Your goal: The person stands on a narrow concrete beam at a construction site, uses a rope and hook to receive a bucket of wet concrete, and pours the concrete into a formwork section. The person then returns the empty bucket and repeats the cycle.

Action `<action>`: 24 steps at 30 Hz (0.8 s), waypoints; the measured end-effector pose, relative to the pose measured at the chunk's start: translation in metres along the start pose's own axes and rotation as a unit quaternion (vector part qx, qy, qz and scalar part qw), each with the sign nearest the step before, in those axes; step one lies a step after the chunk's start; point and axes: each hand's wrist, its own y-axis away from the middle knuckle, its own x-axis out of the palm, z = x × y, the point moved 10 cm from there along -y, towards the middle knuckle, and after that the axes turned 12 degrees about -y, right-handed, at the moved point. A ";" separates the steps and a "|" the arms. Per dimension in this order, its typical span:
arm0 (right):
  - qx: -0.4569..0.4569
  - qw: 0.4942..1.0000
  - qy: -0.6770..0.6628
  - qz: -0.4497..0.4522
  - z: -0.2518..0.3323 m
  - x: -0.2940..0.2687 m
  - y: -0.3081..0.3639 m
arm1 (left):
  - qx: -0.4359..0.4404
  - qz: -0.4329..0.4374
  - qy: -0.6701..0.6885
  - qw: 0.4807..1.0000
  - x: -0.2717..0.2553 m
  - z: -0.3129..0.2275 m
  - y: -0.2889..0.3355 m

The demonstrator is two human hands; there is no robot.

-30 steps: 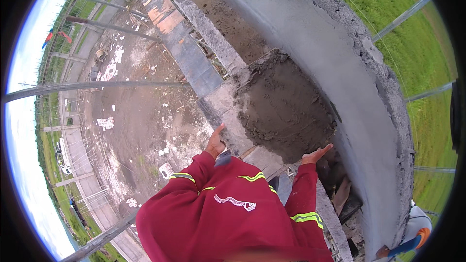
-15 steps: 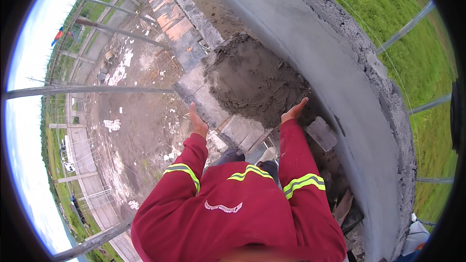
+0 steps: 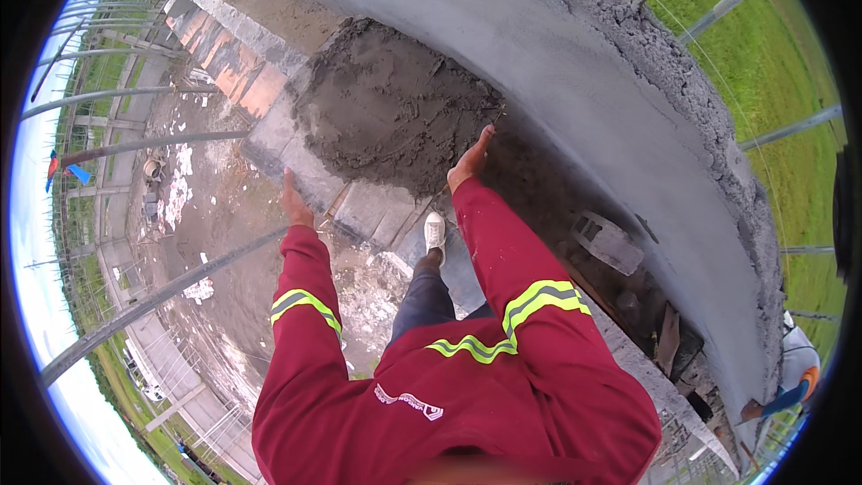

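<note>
A heap of wet grey-brown mortar (image 3: 386,99) lies on a platform of worn grey boards (image 3: 373,213) in front of me. My left hand (image 3: 295,202) is held out at the left edge of the boards, fingers extended and nothing seen in it. On the other side, my right hand (image 3: 470,162) is stretched out beside the mortar's near right edge, its fingers extended too. Whether either hand touches the boards or the mortar, I cannot tell. Both forearms are in dark red sleeves with reflective bands.
A smooth grey plastered wall (image 3: 575,108) with a rough top curves along the right. A hollow concrete block (image 3: 611,244) lies at its foot. Metal poles (image 3: 162,301) cross the left, above lower ground. Another person (image 3: 790,377) is at the lower right edge.
The view has shifted, so mortar, boards and both hands appear farther left and higher. My leg and a white shoe now show more fully. The hands stay stretched out on either side.
</note>
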 end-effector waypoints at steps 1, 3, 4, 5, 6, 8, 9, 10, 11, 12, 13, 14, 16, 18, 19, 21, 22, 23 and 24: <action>0.017 1.000 -0.004 -0.020 -0.009 -0.004 -0.004 | 0.004 0.006 -0.015 1.000 0.001 0.005 -0.009; 0.033 0.999 0.000 -0.028 -0.023 -0.003 -0.007 | -0.015 -0.012 -0.134 0.991 -0.008 0.011 -0.024; 0.030 0.999 0.005 -0.020 -0.029 0.003 -0.009 | -0.036 -0.031 -0.239 0.970 -0.009 0.015 -0.038; 0.025 0.999 0.005 -0.020 -0.032 0.004 -0.011 | -0.032 -0.022 -0.345 0.938 -0.004 0.014 -0.050; 0.006 0.999 0.024 -0.026 -0.034 0.005 -0.015 | -0.093 -0.011 -0.299 0.950 -0.003 0.029 -0.057; -0.022 0.997 0.070 -0.019 -0.034 0.001 -0.022 | -0.164 0.072 -0.216 0.960 0.017 0.050 -0.064; -0.020 0.994 0.105 -0.005 -0.034 -0.007 -0.025 | -0.181 0.065 -0.180 0.965 0.018 0.055 -0.066; -0.062 0.992 0.113 0.010 -0.016 -0.024 -0.029 | -0.155 0.026 -0.207 0.966 0.013 0.052 -0.068; -0.101 0.987 0.126 0.029 0.002 -0.044 -0.031 | -0.134 0.036 -0.226 0.964 0.016 0.051 -0.068; -0.127 0.978 0.149 0.074 0.018 -0.054 -0.032 | -0.120 0.003 -0.240 0.963 0.010 0.048 -0.068; -0.218 0.963 0.147 0.050 0.058 -0.088 -0.036 | -0.112 0.005 -0.262 0.959 0.010 0.049 -0.065; -0.283 0.944 0.157 0.061 0.102 -0.126 -0.040 | -0.095 -0.002 -0.281 0.955 0.008 0.044 -0.065; -0.427 0.881 0.184 -0.085 0.200 -0.236 -0.047 | -0.074 -0.036 -0.327 0.941 0.001 0.037 -0.063; -0.494 0.775 0.277 -0.281 0.283 -0.350 -0.053 | -0.113 -0.001 -0.289 0.951 0.007 0.045 -0.062; -0.474 0.730 0.326 -0.369 0.315 -0.400 -0.063 | -0.108 0.006 -0.265 0.958 0.009 0.042 -0.062; -0.311 0.817 0.330 -0.357 0.335 -0.482 -0.121 | -0.049 0.030 -0.281 0.958 0.017 0.029 -0.061; -0.262 0.863 0.328 -0.281 0.335 -0.498 -0.149 | -0.040 -0.001 -0.260 0.965 0.015 0.025 -0.060; -0.199 0.911 0.298 -0.204 0.327 -0.511 -0.171 | -0.087 0.002 -0.257 0.963 0.014 0.033 -0.057; -0.153 0.936 0.279 -0.149 0.323 -0.517 -0.185 | -0.102 -0.015 -0.262 0.960 0.013 0.036 -0.055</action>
